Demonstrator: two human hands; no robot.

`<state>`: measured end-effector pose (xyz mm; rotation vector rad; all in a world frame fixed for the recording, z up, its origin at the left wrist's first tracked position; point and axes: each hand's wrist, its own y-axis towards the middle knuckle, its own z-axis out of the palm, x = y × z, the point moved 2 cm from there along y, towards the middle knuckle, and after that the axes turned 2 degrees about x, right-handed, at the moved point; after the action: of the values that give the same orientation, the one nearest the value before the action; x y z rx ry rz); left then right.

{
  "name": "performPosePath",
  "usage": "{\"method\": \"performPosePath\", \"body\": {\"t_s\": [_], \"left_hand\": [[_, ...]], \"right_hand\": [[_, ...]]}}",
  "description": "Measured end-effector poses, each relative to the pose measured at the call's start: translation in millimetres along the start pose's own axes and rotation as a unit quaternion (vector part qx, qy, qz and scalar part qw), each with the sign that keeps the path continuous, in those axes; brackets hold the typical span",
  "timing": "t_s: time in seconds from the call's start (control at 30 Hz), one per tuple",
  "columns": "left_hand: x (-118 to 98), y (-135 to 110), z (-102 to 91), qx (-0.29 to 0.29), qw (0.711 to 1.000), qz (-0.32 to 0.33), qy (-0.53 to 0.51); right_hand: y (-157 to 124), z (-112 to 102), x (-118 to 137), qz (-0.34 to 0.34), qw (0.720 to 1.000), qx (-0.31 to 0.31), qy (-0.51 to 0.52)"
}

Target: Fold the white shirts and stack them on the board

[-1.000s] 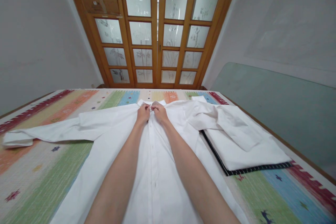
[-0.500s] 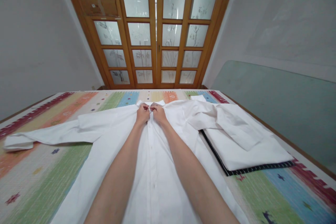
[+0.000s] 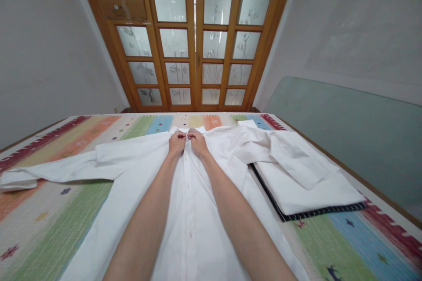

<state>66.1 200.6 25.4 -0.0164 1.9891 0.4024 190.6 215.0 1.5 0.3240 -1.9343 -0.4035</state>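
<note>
A white long-sleeved shirt (image 3: 138, 193) lies front up, its collar (image 3: 199, 129) at the far end and its button placket running down the middle toward me. Both of my hands pinch the cloth at the top of the placket, just below the collar. My left hand (image 3: 177, 142) has its fingers closed on the left edge. Close beside it, my right hand (image 3: 198, 142) grips the right edge. The fingertips nearly meet, and any button between them is too small to make out. The left sleeve stretches out sideways; the right sleeve lies bent over a folded stack.
Folded white cloth (image 3: 273, 189) lies on a dark striped item (image 3: 325, 213) at the right. Beneath everything is a multicoloured striped cover (image 3: 49, 237). A pale green panel (image 3: 346, 127) leans along the right wall. Wooden glazed doors (image 3: 194, 44) stand beyond the far edge.
Both hands stay at the collar, with only small shifts of the fingers. The whole view has shifted slightly; the shirt and the stack lie as before.
</note>
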Motion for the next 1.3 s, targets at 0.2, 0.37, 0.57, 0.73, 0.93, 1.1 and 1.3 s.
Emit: {"method": "performPosePath", "body": {"t_s": [0.2, 0.37, 0.57, 0.73, 0.93, 1.1, 1.3], "left_hand": [[2, -2, 1.2, 0.011, 0.999, -0.026, -0.036], [0, -7, -1.1, -0.002, 0.999, -0.016, -0.037], [-3, -7, 0.6, -0.014, 1.000, -0.009, -0.024], [-3, -6, 4.4, -0.028, 1.000, -0.001, -0.005], [-4, -7, 7.9, -0.044, 0.998, 0.008, 0.033], [-5, -8, 11.3, -0.048, 0.996, 0.009, 0.071], [-7, -9, 15.9, -0.052, 0.993, 0.012, 0.101]], "right_hand": [[0, 1, -2, 0.008, 1.000, 0.001, 0.005], [0, 3, -4, -0.002, 1.000, 0.004, 0.025], [-1, 5, -5, 0.002, 0.999, -0.017, 0.037], [-1, 5, -3, 0.000, 0.999, -0.009, 0.035], [-2, 5, 0, -0.002, 1.000, 0.002, 0.024], [-2, 5, -2, 0.000, 1.000, 0.013, 0.018], [-2, 5, -2, -0.011, 1.000, 0.015, 0.014]]}}
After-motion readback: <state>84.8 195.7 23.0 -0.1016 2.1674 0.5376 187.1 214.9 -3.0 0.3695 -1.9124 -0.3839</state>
